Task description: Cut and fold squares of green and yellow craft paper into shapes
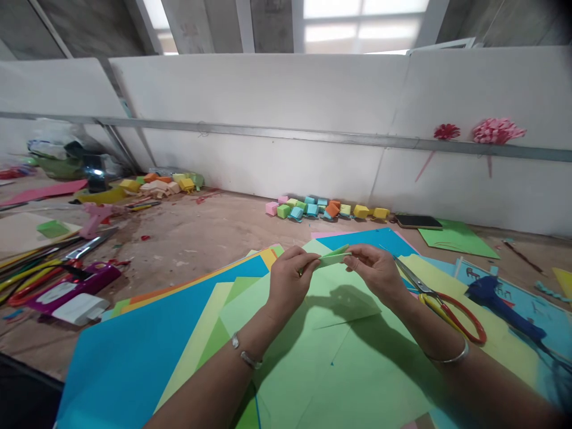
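A small folded strip of light green paper is stretched between my two hands, above the paper sheets. My left hand pinches its left end between thumb and fingers. At the other end, my right hand holds the strip with thumb and fingertips. Beneath both hands lies a large pale green sheet, with their shadows on it. Scissors with red and yellow handles rest beside my right wrist.
Blue paper spreads at the left. Small coloured paper boxes line the wall, near a phone. A blue glue gun lies at the right. Pink glue gun, more scissors and a purple tool are at the far left.
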`<state>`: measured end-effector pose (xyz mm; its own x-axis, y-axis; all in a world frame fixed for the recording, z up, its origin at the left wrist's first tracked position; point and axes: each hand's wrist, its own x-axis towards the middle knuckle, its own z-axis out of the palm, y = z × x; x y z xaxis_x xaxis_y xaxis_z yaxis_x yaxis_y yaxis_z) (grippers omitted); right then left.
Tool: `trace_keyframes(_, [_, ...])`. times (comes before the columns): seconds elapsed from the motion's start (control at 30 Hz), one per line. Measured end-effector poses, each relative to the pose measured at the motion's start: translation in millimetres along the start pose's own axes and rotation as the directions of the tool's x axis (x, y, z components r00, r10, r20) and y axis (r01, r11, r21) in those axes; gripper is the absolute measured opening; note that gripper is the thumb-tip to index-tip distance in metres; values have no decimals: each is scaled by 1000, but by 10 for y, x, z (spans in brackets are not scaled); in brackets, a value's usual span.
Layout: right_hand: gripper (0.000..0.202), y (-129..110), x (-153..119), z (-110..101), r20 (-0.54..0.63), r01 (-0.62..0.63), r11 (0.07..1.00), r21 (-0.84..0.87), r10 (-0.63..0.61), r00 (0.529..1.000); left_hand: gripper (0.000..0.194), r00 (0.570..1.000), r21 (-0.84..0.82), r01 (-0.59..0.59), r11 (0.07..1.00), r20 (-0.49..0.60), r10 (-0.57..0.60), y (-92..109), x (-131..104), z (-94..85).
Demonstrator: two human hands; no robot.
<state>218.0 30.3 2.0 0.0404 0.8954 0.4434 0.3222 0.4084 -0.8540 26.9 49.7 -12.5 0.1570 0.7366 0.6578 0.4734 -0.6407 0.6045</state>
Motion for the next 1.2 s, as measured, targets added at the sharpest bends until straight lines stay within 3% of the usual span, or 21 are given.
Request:
trace_keyframes(0.17, [21, -84, -20, -29, 22, 27, 988, -153, -24, 999, 12, 981, -110, 92, 990, 180, -71, 9, 17, 6])
trace_keyframes(0.27, [22, -113, -34, -18, 54, 4, 990, -142, 4, 999, 15, 969, -139, 130, 982, 229, -96, 13, 22, 6])
trace_keyframes(0.43, [25, -113, -64, 63, -6, -12, 997, -77, 12, 1000, 16, 973, -268, 194, 943, 175, -151, 15, 21, 23])
trace_keyframes(0.53, [24, -102, -80, 115, -71, -79, 997, 25, 81, 994, 14, 970, -318, 233, 919, 140, -197, 19, 9, 46])
trace_keyframes(0.63, [38, -85, -82, 133, -104, -129, 985, 111, 141, 985, 13, 965, -346, 259, 902, 123, -230, 19, -12, 75])
trace_keyframes(0.7, [45, -66, -74, 125, -82, -142, 986, 84, 149, 985, 13, 960, -352, 281, 893, 120, -255, 15, -22, 91])
trace_keyframes(0.8, [38, -37, -56, 92, -28, -126, 990, -59, 125, 992, 14, 945, -331, 323, 887, 151, -289, 10, -19, 98])
trace_keyframes(0.9, [31, -9, -39, 50, -5, -69, 969, -238, 70, 998, 17, 901, -231, 402, 886, 273, -338, 9, -1, 90])
trace_keyframes(1.0, [28, 47, -18, 5, 20, -54, 945, -322, 64, 998, 23, 819, -121, 484, 867, 412, -399, -12, 6, 85])
trace_keyframes(1.1, [22, 147, 11, -35, 102, -60, 912, -406, 111, 989, 22, 770, -30, 509, 860, 462, -440, -64, -8, 99])
trace_keyframes(1.2, [14, 243, 27, -52, 193, -56, 862, -504, 175, 966, 16, 758, 70, 479, 875, 469, -453, -110, -33, 129])
